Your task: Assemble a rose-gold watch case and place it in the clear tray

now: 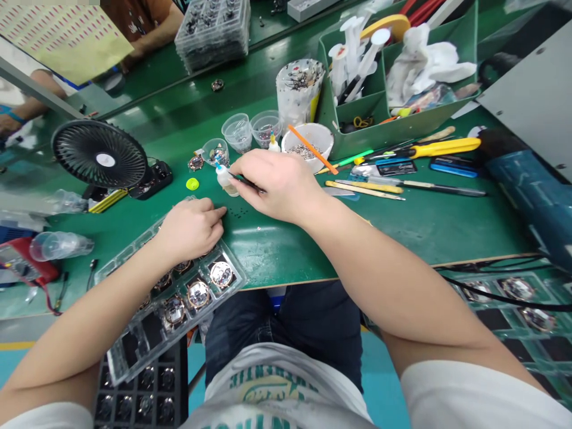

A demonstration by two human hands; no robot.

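My right hand pinches a thin dark tool that looks like tweezers, beside a small dropper bottle with a light-blue tip. Whether the hand also touches the bottle, I cannot tell. Over the upper edge of a clear plastic tray, my left hand is curled with its index finger stretched out toward tiny dark pieces on the green surface. Anything inside its fingers is hidden. In the tray's compartments sit several round watch movements with rose-gold rims, among them a near one.
Behind my hands stand small clear cups, a white bowl of tiny parts and a green divided bin. Hand tools, including a yellow-handled one, lie to the right. A black fan stands left. Another person's arm shows beyond.
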